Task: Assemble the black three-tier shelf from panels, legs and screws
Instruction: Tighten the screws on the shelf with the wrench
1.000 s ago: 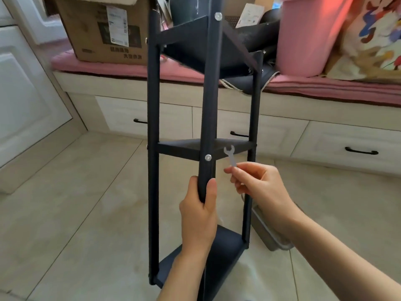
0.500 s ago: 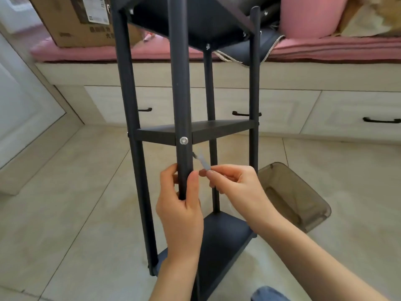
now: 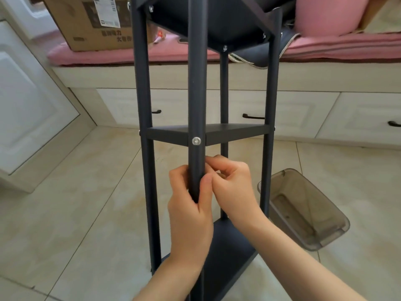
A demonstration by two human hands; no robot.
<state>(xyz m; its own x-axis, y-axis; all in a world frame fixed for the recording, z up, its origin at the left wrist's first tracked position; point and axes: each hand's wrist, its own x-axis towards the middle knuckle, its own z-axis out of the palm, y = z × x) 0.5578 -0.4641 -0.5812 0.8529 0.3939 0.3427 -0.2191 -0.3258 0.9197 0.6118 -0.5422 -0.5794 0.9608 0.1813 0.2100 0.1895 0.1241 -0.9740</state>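
Observation:
The black three-tier shelf stands upright on the tiled floor, with its top panel (image 3: pixel 217 22), middle panel (image 3: pixel 234 130) and bottom panel (image 3: pixel 230 246) joined to the legs. My left hand (image 3: pixel 191 209) grips the near leg (image 3: pixel 196 83) just below the silver screw (image 3: pixel 196 140) at the middle panel. Right beside that leg, my right hand (image 3: pixel 234 185) has its fingers curled and pinched together, touching my left thumb. The small flat wrench is almost wholly hidden inside those fingers.
A translucent grey plastic bin (image 3: pixel 303 213) lies tipped on the floor right of the shelf. Behind stands a bench with drawers (image 3: pixel 358 118) and a pink cushion (image 3: pixel 325 48), bearing a cardboard box (image 3: pixel 93 22) and a pink tub (image 3: pixel 325 14). A white cabinet door (image 3: pixel 28 105) is at left.
The shelf has turned, so another leg faces me. My right hand has moved left against the leg, and the wrench that stuck up from its fingers is now tucked inside them.

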